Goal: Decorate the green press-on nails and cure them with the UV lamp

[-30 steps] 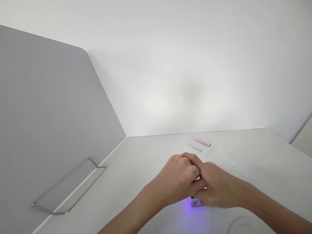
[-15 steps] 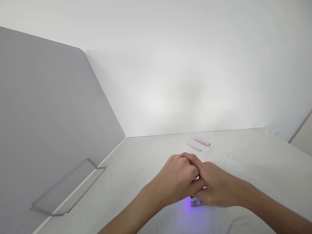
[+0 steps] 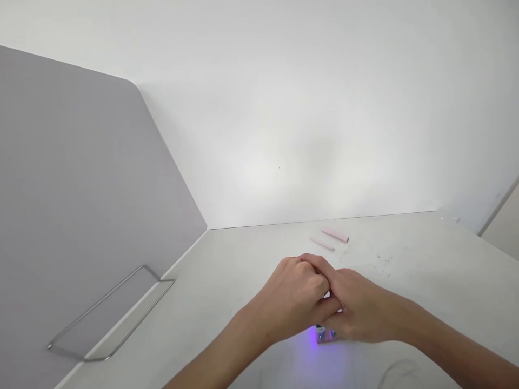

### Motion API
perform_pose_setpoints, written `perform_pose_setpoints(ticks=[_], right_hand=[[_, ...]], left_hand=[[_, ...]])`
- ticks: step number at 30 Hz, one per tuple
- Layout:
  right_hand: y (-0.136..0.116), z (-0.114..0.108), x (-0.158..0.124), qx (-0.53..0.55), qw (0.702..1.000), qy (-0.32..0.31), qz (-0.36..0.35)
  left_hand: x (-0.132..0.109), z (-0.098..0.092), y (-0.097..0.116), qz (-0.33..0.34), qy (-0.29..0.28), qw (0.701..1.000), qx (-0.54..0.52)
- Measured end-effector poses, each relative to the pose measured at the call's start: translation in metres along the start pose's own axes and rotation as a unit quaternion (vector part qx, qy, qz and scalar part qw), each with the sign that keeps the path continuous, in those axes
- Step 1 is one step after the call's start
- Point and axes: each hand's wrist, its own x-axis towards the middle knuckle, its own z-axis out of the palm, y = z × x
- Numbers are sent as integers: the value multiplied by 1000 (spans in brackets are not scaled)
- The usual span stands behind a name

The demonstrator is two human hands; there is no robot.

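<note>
pressing together low over the table (image 3: pixel 425 270), the person's two hands are closed around one small spot. the left hand (image 3: pixel 298 294) is curled shut, knuckles up, its fingers laid against those of the right hand (image 3: pixel 365 313), which curls down over a small device (image 3: pixel 324 334). only the lower end of that device shows, beneath where the hands meet, at the tabletop and throwing a violet glow onto it. the right hand looks to be gripping it; whether the left touches it too cannot be told. the work in hand seems to be fine two-handed handling of the device, neither a reach nor a release. any further move calls for small finger motions with the device kept steady, since most of it is hidden. well beyond, near the wall (image 3: pixel 304 108), lie a pink cap (image 3: pixel 335 234) and a thin pink stick (image 3: pixel 322 243) just beside it; a grey divider (image 3: pixel 81 189) with a wire bracket (image 3: pixel 109 308) stands at the left.
</note>
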Motion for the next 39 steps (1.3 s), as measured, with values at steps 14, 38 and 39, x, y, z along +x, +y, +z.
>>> perform_pose_setpoints(ticks=[14, 38, 39], right_hand=[[0, 1, 0, -6, 1000, 6, -12], [3, 4, 2, -31, 999, 17, -13], [3, 4, 2, -30, 999, 17, -16]], left_hand=[[-1, 3, 0, 10, 16, 1000, 2], [-2, 1, -1, 5, 7, 1000, 8], [-1, 1, -1, 5, 6, 1000, 7]])
